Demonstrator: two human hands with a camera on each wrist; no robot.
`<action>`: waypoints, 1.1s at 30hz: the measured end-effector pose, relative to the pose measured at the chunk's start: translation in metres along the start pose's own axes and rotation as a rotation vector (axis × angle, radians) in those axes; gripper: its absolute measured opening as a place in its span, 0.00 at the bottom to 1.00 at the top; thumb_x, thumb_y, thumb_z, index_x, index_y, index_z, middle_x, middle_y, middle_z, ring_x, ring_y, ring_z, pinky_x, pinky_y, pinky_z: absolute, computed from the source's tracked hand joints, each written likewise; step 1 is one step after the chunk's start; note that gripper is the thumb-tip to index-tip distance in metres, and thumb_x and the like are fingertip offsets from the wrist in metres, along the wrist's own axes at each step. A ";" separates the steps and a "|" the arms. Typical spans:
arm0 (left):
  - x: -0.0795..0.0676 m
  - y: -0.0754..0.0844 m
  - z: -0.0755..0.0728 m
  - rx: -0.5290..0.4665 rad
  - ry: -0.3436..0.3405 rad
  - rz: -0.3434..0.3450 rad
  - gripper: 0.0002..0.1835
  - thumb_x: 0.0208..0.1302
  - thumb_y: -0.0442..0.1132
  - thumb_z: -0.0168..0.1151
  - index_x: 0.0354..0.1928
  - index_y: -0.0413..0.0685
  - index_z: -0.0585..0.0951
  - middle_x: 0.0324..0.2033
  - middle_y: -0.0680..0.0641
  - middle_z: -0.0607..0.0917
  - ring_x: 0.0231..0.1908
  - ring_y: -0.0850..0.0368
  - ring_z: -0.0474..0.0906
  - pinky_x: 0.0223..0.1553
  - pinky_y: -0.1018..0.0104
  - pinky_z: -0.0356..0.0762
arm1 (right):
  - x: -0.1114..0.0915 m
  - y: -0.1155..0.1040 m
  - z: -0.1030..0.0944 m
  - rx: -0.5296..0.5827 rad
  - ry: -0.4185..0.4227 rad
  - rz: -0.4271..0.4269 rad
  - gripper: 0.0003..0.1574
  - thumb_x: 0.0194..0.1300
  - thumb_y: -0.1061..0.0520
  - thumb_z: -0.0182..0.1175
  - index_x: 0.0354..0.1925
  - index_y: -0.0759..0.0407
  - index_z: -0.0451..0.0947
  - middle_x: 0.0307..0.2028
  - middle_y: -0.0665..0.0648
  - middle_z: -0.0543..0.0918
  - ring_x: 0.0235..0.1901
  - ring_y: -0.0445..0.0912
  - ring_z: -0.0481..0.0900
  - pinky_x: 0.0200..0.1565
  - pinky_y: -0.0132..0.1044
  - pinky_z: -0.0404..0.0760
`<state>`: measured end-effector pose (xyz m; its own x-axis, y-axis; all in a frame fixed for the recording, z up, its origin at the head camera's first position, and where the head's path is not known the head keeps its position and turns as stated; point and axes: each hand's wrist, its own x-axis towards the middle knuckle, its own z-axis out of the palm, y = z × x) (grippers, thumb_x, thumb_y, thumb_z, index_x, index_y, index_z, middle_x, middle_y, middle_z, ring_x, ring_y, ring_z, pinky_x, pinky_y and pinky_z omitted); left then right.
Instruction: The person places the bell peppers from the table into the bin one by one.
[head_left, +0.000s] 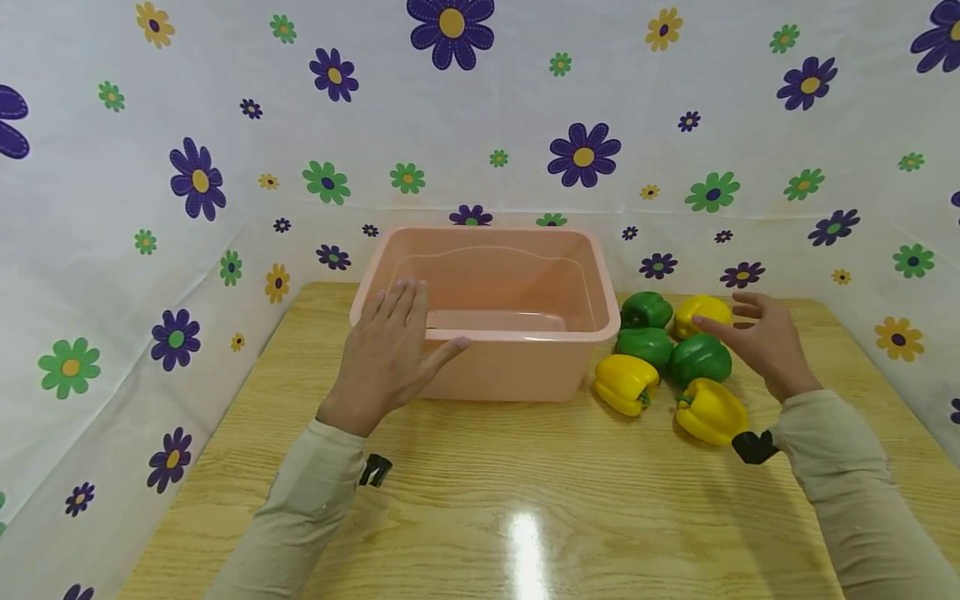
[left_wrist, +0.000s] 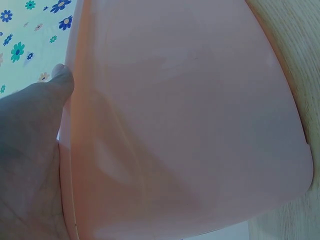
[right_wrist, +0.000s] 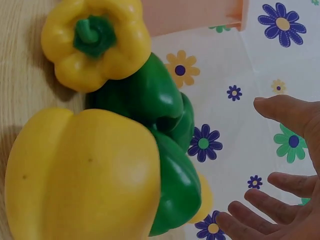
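My left hand (head_left: 386, 350) rests on the near-left rim of a pink plastic tub (head_left: 495, 367), its fingers straight and the thumb stretched along the front edge. In the left wrist view the thumb (left_wrist: 62, 80) lies at the rim, and the tub's wall (left_wrist: 190, 120) fills most of the picture. My right hand (head_left: 765, 342) hovers with spread fingers beside the far yellow bell pepper (head_left: 701, 315), holding nothing. The right wrist view shows that hand (right_wrist: 285, 195) apart from the nearest yellow bell pepper (right_wrist: 85, 175) and the green bell peppers (right_wrist: 175, 185).
Right of the tub, green bell peppers (head_left: 647, 310) and yellow bell peppers (head_left: 626, 384) sit close together on the wooden table (head_left: 450, 500). Behind the table hangs a white flowered cloth (head_left: 510, 100). The tub's visible inner floor (head_left: 495, 321) is bare.
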<state>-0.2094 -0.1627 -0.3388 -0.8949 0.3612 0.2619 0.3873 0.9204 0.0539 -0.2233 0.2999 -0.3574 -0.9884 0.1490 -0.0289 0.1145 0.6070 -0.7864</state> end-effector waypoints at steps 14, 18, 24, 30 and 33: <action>0.000 0.000 0.001 -0.002 -0.004 0.000 0.54 0.71 0.73 0.44 0.77 0.31 0.52 0.77 0.34 0.55 0.77 0.39 0.48 0.77 0.47 0.43 | 0.004 0.022 0.006 -0.018 -0.053 0.048 0.64 0.67 0.34 0.63 0.76 0.75 0.46 0.71 0.83 0.55 0.66 0.76 0.61 0.63 0.68 0.68; 0.000 -0.001 0.001 0.004 0.000 0.000 0.54 0.71 0.72 0.45 0.77 0.31 0.52 0.77 0.34 0.55 0.77 0.39 0.49 0.77 0.47 0.43 | 0.004 0.023 0.008 -0.037 -0.068 0.048 0.64 0.67 0.34 0.63 0.76 0.75 0.45 0.71 0.83 0.55 0.68 0.76 0.58 0.64 0.68 0.67; 0.000 0.000 0.000 0.005 -0.002 0.001 0.54 0.71 0.72 0.44 0.77 0.31 0.52 0.77 0.34 0.56 0.77 0.39 0.49 0.77 0.47 0.43 | 0.003 0.024 0.011 -0.044 -0.102 0.070 0.66 0.68 0.34 0.63 0.77 0.75 0.42 0.71 0.83 0.53 0.68 0.76 0.57 0.65 0.68 0.66; 0.000 0.000 0.000 0.003 -0.007 0.000 0.54 0.71 0.72 0.44 0.77 0.31 0.52 0.77 0.34 0.55 0.77 0.39 0.48 0.77 0.47 0.43 | 0.002 0.026 0.014 -0.049 -0.123 0.090 0.66 0.68 0.34 0.63 0.77 0.75 0.41 0.72 0.83 0.53 0.68 0.77 0.56 0.65 0.68 0.65; 0.000 0.000 0.000 0.002 -0.005 0.002 0.54 0.71 0.72 0.44 0.78 0.31 0.52 0.77 0.34 0.55 0.77 0.39 0.49 0.77 0.46 0.43 | 0.002 0.027 0.014 -0.046 -0.130 0.098 0.66 0.68 0.35 0.63 0.77 0.76 0.41 0.72 0.82 0.52 0.68 0.76 0.56 0.66 0.68 0.64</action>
<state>-0.2094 -0.1630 -0.3387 -0.8953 0.3638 0.2569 0.3885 0.9200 0.0510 -0.2234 0.3056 -0.3876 -0.9764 0.1088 -0.1863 0.2128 0.6298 -0.7471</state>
